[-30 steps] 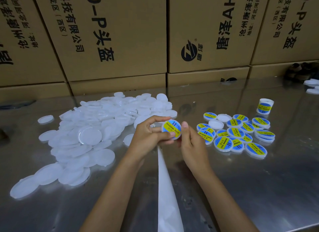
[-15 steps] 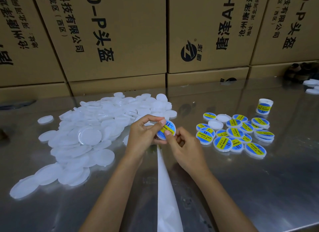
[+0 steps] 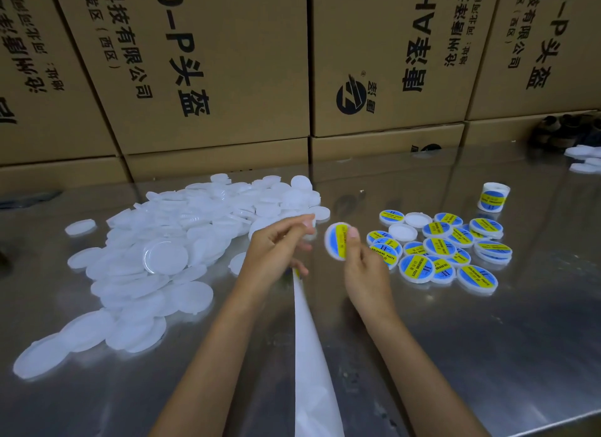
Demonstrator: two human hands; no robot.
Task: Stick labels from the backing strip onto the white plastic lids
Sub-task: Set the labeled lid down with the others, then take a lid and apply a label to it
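The step in hand looks like the hand-off of a finished piece: the right hand (image 3: 364, 267) pinches a freshly labelled lid (image 3: 336, 245) by its edge, held upright above the steel table (image 3: 487, 355), just at 9 o'clock of the heap of labelled lids (image 3: 445, 251). The left hand (image 3: 276, 251) has its lower fingers curled round the top of the white backing strip (image 3: 309, 339), which trails toward 6 o'clock, while its thumb and forefinger stand loosely apart and hold nothing between them. Half a second ago both hands met on this lid, the right thumb pressing the label down; now the left has let go and the lid has moved off toward 3 o'clock. Next, I judge, the lid wants dropping on that heap, then a blank from the pile of white plastic lids (image 3: 156, 257) at 9 o'clock, and 1 more label peeled from the strip.
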